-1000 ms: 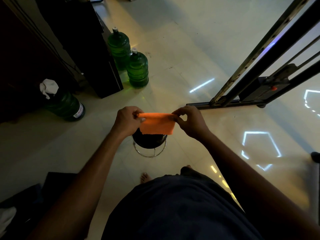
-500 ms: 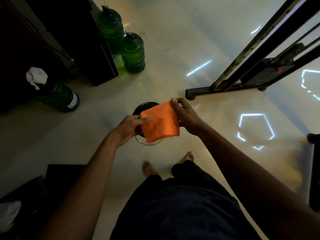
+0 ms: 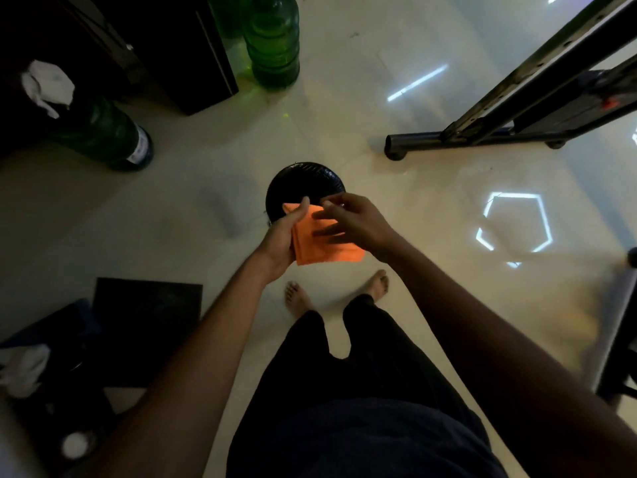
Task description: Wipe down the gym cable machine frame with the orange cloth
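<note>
Standing on pale glossy floor (image 3: 431, 208), looking down. Left hand (image 3: 281, 236) holds the cloth (image 3: 331, 250): thumb on top near the far corner, fingers hidden beneath, so the left grip is closed on it. Right hand (image 3: 358, 220) lies over the cloth's right part with fingers spread and fairly straight; its fingertips are motion-blurred, and it is hard to say whether they press the cloth or hover just above. That grip reads as wide.

Open room: bare floor to the left of the hands and beyond them on the right, up to the frame (image 3: 537, 88). Frame's base tube ends in a round foot, beyond and right of the right hand, well apart from it. Its slanted rails run off the top right edge.

Directly beyond the hands, partly under them, a round black stool (image 3: 303, 181); its near rim is covered by cloth and hands. Far left, a green bottle (image 3: 113, 139) with a white rag on its top. Another green bottle (image 3: 272, 46) stands beyond, cut off by the top edge, beside a dark cabinet (image 3: 179, 50). Near left corner is murky: dark flat shapes, something white, not identifiable. Right edge shows a dark upright, blurred.

Cloth: bright orange, folded into a flat layered rectangle, edges stacked at the left side, held level above the floor in front of two bare feet.
</note>
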`<state>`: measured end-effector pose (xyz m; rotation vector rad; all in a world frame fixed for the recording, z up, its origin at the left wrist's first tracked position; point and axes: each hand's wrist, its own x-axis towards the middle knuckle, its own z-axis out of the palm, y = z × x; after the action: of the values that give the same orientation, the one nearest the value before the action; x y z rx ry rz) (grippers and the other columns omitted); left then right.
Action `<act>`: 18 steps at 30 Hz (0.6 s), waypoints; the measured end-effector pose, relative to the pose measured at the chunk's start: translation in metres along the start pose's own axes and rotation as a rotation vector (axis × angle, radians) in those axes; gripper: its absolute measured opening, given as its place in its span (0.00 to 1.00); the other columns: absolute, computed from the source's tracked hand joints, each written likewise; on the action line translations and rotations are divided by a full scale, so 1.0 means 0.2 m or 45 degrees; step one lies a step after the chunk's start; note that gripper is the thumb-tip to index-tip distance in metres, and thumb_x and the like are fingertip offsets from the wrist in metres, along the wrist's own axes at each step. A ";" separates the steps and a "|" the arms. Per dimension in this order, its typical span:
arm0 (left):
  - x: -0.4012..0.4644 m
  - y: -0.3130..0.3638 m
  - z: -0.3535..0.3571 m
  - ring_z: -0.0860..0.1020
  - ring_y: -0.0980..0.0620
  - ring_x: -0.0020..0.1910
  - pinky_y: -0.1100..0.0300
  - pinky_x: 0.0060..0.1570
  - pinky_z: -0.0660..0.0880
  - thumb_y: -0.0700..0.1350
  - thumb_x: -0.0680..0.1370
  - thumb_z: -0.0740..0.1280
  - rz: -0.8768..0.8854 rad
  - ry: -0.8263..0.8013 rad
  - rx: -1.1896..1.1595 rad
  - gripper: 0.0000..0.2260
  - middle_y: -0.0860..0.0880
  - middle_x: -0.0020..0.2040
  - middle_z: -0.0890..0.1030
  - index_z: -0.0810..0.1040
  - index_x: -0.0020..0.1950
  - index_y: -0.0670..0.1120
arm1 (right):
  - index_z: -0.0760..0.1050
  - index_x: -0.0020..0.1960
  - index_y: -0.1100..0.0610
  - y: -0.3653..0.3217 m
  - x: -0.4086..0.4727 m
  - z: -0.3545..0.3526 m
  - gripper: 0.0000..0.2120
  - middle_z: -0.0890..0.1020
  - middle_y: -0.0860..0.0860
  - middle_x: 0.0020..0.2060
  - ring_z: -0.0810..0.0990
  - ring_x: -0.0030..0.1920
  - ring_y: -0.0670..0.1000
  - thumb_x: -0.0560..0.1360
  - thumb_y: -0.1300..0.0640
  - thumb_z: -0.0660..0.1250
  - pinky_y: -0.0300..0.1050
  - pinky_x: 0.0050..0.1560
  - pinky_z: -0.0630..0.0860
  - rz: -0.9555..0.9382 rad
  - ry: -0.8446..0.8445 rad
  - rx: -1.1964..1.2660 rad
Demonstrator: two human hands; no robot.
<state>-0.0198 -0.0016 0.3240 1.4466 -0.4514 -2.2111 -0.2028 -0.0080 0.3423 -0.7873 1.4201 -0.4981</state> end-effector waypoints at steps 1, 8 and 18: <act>0.04 -0.02 -0.03 0.81 0.37 0.69 0.45 0.61 0.81 0.50 0.87 0.64 0.014 0.026 -0.003 0.20 0.40 0.67 0.84 0.77 0.75 0.43 | 0.77 0.68 0.59 0.01 0.03 -0.02 0.14 0.88 0.57 0.56 0.90 0.47 0.60 0.88 0.51 0.65 0.58 0.50 0.88 -0.054 0.125 -0.018; 0.30 -0.07 -0.17 0.82 0.42 0.68 0.45 0.66 0.80 0.37 0.81 0.68 0.098 -0.059 -0.145 0.24 0.43 0.70 0.82 0.74 0.77 0.45 | 0.67 0.80 0.53 0.29 0.28 -0.08 0.39 0.77 0.49 0.71 0.78 0.69 0.54 0.79 0.29 0.68 0.63 0.73 0.75 0.388 -0.027 0.244; 0.73 -0.34 -0.42 0.86 0.45 0.56 0.47 0.56 0.84 0.45 0.76 0.79 0.183 0.629 0.547 0.17 0.49 0.56 0.87 0.83 0.63 0.48 | 0.73 0.77 0.59 0.61 0.68 -0.05 0.26 0.82 0.56 0.67 0.84 0.64 0.59 0.82 0.53 0.75 0.58 0.59 0.86 0.179 0.180 0.151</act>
<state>-0.0059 -0.0262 0.1441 2.0314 -0.8545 -1.6212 -0.2151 -0.0295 0.1608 -0.5620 1.5499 -0.5323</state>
